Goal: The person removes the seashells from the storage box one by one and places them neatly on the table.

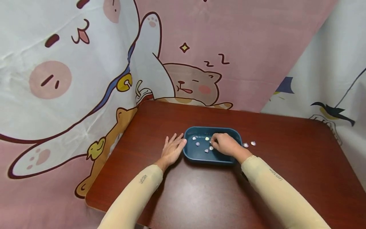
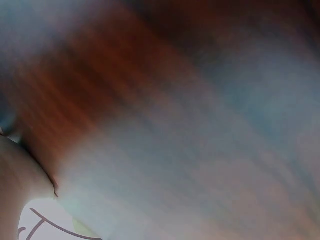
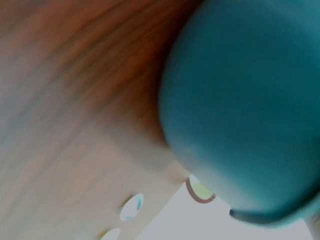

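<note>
Right hand (image 1: 226,144) covering part of the tray (image 1: 200,156), shell (image 1: 210,142) at its fingertips partly hidden, pinch too small to tell, 2 sleeves (image 1: 134,195) cut off below, table (image 2: 115,65) blurred in left wrist view, tray and 1 outer shell (image 3: 111,234) cropped in right wrist view

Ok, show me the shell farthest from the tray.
The rightmost shell on the table; its neighbour lies nearer the tray, the visible others inside.

the right hand (image 1: 227,144) is blocking the right half of the blue tray (image 1: 208,161); the left hand (image 1: 172,149) is bordering its left rim; 2 seashells (image 1: 253,143) are lying near its right end; the tabletop (image 1: 194,114) behind is offering passage.
</note>
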Available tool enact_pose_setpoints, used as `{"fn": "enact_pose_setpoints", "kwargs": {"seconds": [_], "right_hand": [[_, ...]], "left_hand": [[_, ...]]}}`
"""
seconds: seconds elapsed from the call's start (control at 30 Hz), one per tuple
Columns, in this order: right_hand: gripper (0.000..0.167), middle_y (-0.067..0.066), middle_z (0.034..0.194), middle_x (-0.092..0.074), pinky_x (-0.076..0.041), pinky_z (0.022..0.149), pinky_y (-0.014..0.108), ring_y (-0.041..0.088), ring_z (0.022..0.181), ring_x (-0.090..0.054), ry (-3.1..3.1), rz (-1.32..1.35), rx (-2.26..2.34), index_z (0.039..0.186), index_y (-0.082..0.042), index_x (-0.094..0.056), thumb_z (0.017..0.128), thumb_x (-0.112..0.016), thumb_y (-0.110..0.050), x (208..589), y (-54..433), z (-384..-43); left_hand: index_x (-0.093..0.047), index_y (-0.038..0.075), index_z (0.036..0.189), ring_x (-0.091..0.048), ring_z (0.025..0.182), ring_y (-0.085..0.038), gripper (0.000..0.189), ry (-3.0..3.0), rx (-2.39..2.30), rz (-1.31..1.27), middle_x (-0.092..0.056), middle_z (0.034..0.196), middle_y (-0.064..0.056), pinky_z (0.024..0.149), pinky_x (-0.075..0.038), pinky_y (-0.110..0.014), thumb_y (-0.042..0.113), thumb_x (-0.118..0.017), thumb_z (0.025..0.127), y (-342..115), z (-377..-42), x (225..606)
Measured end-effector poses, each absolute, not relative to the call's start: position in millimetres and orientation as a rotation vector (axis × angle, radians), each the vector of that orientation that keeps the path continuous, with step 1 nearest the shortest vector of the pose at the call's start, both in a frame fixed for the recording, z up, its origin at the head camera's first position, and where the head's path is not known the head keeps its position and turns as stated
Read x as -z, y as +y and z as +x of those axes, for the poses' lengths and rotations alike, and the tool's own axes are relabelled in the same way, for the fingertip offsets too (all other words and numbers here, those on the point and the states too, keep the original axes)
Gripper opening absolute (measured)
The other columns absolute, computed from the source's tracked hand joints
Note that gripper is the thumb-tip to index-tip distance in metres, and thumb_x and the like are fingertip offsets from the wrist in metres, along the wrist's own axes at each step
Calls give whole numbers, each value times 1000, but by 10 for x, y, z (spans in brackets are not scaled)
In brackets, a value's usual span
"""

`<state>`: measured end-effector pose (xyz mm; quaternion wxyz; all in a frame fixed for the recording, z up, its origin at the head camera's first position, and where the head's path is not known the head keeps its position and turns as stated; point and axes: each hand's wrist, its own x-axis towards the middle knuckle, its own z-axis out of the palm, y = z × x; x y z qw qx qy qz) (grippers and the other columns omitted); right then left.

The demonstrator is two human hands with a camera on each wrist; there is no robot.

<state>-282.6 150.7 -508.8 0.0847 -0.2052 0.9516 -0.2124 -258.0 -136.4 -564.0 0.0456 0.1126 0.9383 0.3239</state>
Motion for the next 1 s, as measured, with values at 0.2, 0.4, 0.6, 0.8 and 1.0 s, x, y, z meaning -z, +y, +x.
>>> {"fn": "enact_pose_setpoints", "kwargs": {"seconds": [0.2, 0.4, 0.6, 0.8, 1.0], "right_hand": [[10, 6, 100, -76, -58, 79, 40, 17, 84, -63, 2973, -663, 768, 108, -11, -74, 103, -68, -18, 4840, 1742, -2610], [8, 3, 92, -73, -50, 65, 31, 12, 73, -57, 3142, -698, 754, 107, -10, -74, 103, -70, -16, 4592, 2292, -2312], [8, 5, 88, -71, -44, 59, 30, 13, 68, -54, 3217, -514, 702, 107, -8, -71, 104, -70, -15, 4596, 2914, -2227], [15, 15, 102, -76, -56, 70, 48, 22, 80, -68, 3145, -454, 547, 112, -3, -69, 104, -70, -15, 4879, 3206, -2203], [10, 12, 93, -74, -58, 71, 53, 25, 79, -70, 3125, -469, 410, 105, -2, -69, 101, -71, -11, 5182, 3341, -2164]], "left_hand": [[-59, 20, 155, -17, 169, -24, 68, 2849, -1001, 341, -38, 174, 6, 136, 3, -53, 62, -27, 112, -1332, -2578, 5640], [-62, 23, 153, -18, 168, -24, 68, 2838, -1012, 353, -39, 173, 6, 136, 3, -54, 65, -28, 111, -1268, -2591, 5640], [-64, 21, 151, -18, 169, -27, 71, 2836, -1041, 352, -39, 173, 3, 135, 3, -57, 67, -29, 110, -1289, -2575, 5637], [-62, 21, 152, -15, 169, -26, 74, 2833, -1024, 330, -37, 174, 4, 135, 6, -55, 69, -28, 109, -1335, -2547, 5668], [-63, 19, 151, -17, 169, -27, 74, 2850, -1039, 359, -39, 174, 3, 135, 6, -56, 69, -27, 110, -1345, -2567, 5691]]}}
